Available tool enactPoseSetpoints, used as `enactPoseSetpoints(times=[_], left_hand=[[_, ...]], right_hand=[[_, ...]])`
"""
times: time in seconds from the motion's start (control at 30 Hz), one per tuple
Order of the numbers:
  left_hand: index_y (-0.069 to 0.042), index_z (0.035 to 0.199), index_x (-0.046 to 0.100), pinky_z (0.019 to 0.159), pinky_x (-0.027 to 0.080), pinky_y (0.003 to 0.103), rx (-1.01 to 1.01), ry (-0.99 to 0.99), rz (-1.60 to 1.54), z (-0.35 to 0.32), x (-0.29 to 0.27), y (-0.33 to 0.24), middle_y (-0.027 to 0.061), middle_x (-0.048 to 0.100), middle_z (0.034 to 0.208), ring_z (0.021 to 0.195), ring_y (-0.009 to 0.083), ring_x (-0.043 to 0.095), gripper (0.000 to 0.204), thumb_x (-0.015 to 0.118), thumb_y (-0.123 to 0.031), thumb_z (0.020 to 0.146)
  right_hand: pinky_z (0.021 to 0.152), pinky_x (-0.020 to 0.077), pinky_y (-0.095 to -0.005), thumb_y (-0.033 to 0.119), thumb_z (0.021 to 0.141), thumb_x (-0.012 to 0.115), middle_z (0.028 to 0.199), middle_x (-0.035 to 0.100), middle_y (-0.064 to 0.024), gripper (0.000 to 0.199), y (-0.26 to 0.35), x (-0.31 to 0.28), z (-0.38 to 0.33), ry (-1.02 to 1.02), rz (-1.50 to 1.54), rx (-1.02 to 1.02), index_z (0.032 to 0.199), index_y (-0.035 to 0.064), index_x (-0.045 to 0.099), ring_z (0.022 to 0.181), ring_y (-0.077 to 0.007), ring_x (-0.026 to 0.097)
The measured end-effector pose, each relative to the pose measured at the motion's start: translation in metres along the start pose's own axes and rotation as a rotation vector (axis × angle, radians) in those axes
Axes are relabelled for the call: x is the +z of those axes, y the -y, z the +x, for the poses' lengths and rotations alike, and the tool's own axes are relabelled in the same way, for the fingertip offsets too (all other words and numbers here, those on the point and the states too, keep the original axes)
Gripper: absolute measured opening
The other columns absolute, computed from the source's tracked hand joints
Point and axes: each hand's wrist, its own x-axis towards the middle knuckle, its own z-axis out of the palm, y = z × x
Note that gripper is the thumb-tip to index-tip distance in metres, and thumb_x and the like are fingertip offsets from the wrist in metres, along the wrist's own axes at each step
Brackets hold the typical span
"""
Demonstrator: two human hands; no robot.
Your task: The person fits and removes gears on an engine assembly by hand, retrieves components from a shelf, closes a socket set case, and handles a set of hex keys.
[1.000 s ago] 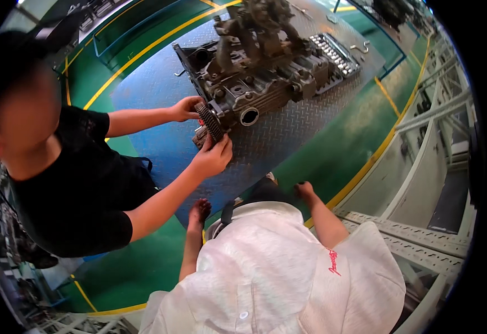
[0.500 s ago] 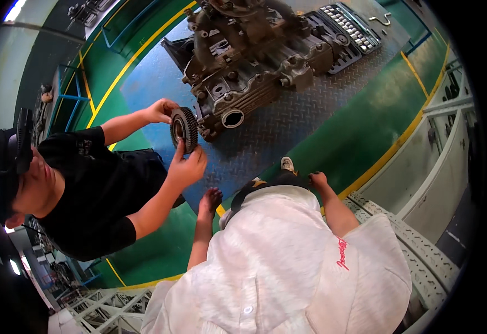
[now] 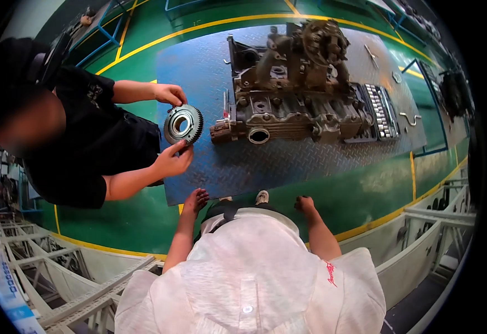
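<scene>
My left hand [image 3: 196, 200] hangs beside my body at the near edge of the blue metal plate [image 3: 238, 181], its darkened fingers apart and nothing in them. On my other side hangs my right hand [image 3: 304, 204], low over the green floor; its fingers are mostly turned from sight and no object shows in it. At the left, a co-worker in a black shirt grips a toothed gear wheel [image 3: 195, 118] with both hands, one at its top and one at its bottom. Neither of my hands touches the gear or the greasy engine block [image 3: 293, 119] on the plate.
Right of the engine lies an opened socket set [image 3: 385, 114], with a bent metal rod [image 3: 409, 118] beside it. A red-handled tool [image 3: 225, 104] stands at the engine's left end. Yellow lines mark the green floor [image 3: 360, 192]; pale metal frames [image 3: 422, 222] flank me.
My view has swung left, so the engine appears squarer and further right. The co-worker's gear has turned its flat face toward me. My hands still hang at my sides.
</scene>
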Motion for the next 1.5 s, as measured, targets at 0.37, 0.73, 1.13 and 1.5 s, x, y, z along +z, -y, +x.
enactPoseSetpoints(times=[0.37, 0.73, 1.13, 1.5], left_hand=[[-0.004, 0.093, 0.066, 0.064, 0.046, 0.027, 0.329, 0.529, 0.45, -0.136, 0.061, -0.125, 0.0046, 0.064, 0.082, 0.07, 0.0107, 0.057, 0.031, 0.054, -0.033, 0.092], [0.005, 0.11, 0.058, 0.077, 0.048, 0.035, 1.016, -0.378, 1.047, -0.116, 0.052, -0.292, 0.0186, 0.064, 0.089, 0.087, 0.031, 0.062, 0.041, 0.059, -0.029, 0.088], [0.011, 0.103, 0.06, 0.068, 0.049, 0.029, 0.699, 0.256, 0.433, -0.064, 0.024, -0.285, 0.0148, 0.066, 0.09, 0.078, 0.0171, 0.062, 0.046, 0.075, -0.022, 0.074], [0.004, 0.115, 0.052, 0.089, 0.048, 0.034, 1.073, 0.775, 0.118, -0.174, 0.03, -0.25, 0.0136, 0.062, 0.104, 0.098, 0.0215, 0.061, 0.049, 0.073, 0.002, 0.071]], right_hand=[[0.054, 0.0449, -0.0293, 0.028, 0.084, 0.064, 0.074, 0.063, -0.0112, 0.027, 0.08, 0.108, -0.151, 0.222, -0.306, -0.194, 0.09, 0.0016, 0.064, 0.057, -0.0192, 0.057], [0.071, 0.0469, -0.0273, 0.038, 0.086, 0.063, 0.099, 0.059, -0.0033, 0.043, 0.229, 0.383, -0.305, 0.512, -0.034, -0.613, 0.114, 0.0056, 0.055, 0.086, -0.0121, 0.057], [0.075, 0.0494, -0.0298, 0.01, 0.074, 0.071, 0.098, 0.063, -0.0105, 0.042, 0.224, 0.419, -0.307, 0.377, -0.072, -0.89, 0.11, -0.0061, 0.056, 0.086, -0.0172, 0.06], [0.078, 0.0497, -0.03, 0.01, 0.067, 0.072, 0.094, 0.066, -0.0152, 0.041, 0.202, 0.351, -0.459, 0.025, -0.43, -1.354, 0.105, -0.001, 0.06, 0.085, -0.0176, 0.064]])
